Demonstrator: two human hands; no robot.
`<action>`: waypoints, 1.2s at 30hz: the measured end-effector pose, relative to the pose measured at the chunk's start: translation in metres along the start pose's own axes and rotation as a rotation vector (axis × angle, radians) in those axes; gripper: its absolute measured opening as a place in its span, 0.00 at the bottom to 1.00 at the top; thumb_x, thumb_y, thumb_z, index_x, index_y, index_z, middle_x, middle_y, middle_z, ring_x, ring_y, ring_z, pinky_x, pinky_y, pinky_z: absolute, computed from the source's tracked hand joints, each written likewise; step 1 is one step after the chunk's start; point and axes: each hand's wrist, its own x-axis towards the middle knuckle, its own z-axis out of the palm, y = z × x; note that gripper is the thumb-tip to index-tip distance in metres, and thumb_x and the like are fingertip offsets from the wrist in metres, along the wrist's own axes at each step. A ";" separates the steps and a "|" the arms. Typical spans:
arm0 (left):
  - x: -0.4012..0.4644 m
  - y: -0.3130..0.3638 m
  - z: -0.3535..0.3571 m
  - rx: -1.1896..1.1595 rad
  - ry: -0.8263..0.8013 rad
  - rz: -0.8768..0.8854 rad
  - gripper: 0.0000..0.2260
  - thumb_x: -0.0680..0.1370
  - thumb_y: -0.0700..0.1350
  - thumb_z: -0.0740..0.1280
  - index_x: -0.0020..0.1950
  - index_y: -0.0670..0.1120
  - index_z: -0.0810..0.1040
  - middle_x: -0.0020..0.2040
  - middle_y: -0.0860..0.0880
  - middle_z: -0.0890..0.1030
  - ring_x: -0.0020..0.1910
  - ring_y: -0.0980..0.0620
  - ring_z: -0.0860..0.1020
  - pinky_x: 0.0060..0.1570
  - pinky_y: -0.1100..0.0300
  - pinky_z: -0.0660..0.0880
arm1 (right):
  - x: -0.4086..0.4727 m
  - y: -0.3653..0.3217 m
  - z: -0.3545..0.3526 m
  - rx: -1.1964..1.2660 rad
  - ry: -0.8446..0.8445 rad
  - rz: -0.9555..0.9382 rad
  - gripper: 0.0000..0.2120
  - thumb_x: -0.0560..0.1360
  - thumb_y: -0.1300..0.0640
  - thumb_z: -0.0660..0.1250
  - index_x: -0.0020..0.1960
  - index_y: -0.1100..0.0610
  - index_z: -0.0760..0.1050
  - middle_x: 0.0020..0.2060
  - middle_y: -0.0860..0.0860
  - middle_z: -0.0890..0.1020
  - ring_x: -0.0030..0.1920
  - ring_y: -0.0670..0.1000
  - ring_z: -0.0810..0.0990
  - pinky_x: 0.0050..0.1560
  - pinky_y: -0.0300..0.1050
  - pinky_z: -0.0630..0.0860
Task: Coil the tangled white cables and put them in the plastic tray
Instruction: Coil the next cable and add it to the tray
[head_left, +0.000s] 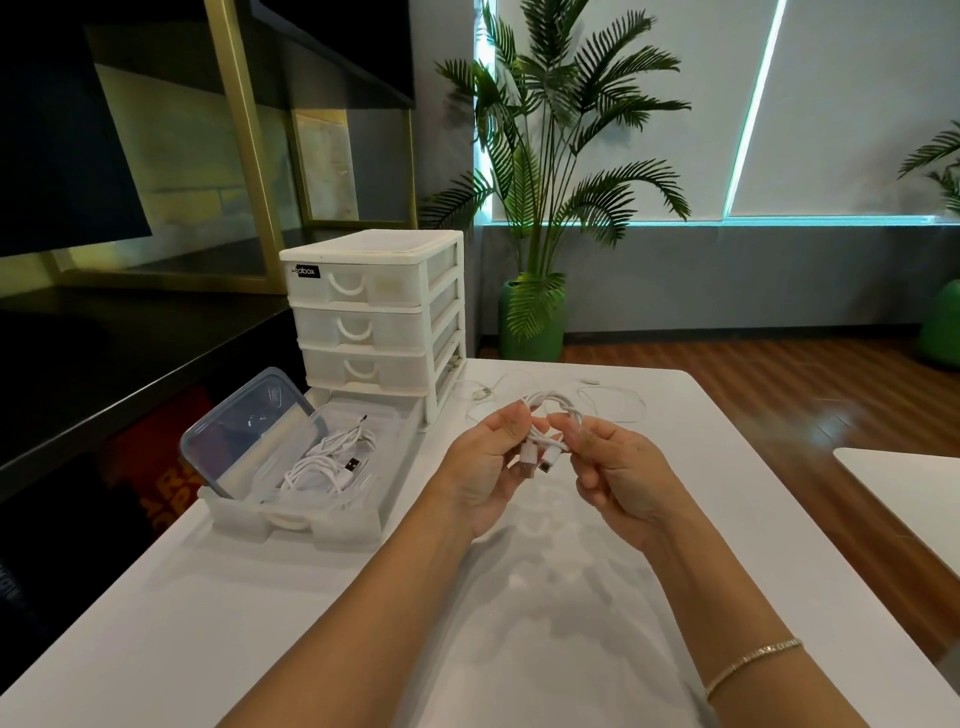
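A coiled white cable (549, 406) is held above the white table between my left hand (485, 467) and my right hand (615, 470). Its two plug ends hang down between my fingers. Both hands pinch the bundle from either side. Left of my hands the plastic tray (311, 525), a pulled-out drawer, holds coiled white cables (332, 460) with a USB plug showing. More loose white cable (613, 402) lies on the table behind my hands.
A white drawer unit (379, 317) stands behind the tray. A clear plastic lid (249, 426) leans inside the tray's left end. The white table (363, 623) has an edge on the right; another table corner (904, 483) is beyond it. A potted palm (535, 322) stands on the floor behind.
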 end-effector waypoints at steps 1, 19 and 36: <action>0.000 0.001 0.000 0.014 -0.001 -0.003 0.08 0.78 0.45 0.62 0.48 0.44 0.79 0.35 0.50 0.83 0.34 0.54 0.78 0.33 0.63 0.74 | 0.000 0.000 -0.001 -0.003 0.002 -0.001 0.14 0.67 0.54 0.69 0.47 0.63 0.79 0.22 0.51 0.67 0.19 0.43 0.62 0.20 0.35 0.57; -0.004 0.034 -0.022 0.249 0.339 0.038 0.07 0.76 0.36 0.66 0.53 0.42 0.76 0.51 0.42 0.81 0.44 0.47 0.79 0.50 0.51 0.79 | 0.005 0.005 0.008 -0.284 0.158 0.026 0.18 0.76 0.48 0.62 0.64 0.53 0.70 0.53 0.52 0.77 0.42 0.52 0.77 0.34 0.42 0.75; 0.005 0.085 -0.128 0.858 0.710 0.021 0.05 0.74 0.41 0.71 0.48 0.42 0.81 0.46 0.42 0.81 0.46 0.43 0.79 0.52 0.51 0.78 | 0.004 0.013 0.018 -0.370 0.100 0.031 0.09 0.77 0.52 0.62 0.54 0.54 0.75 0.46 0.52 0.80 0.39 0.52 0.77 0.35 0.43 0.76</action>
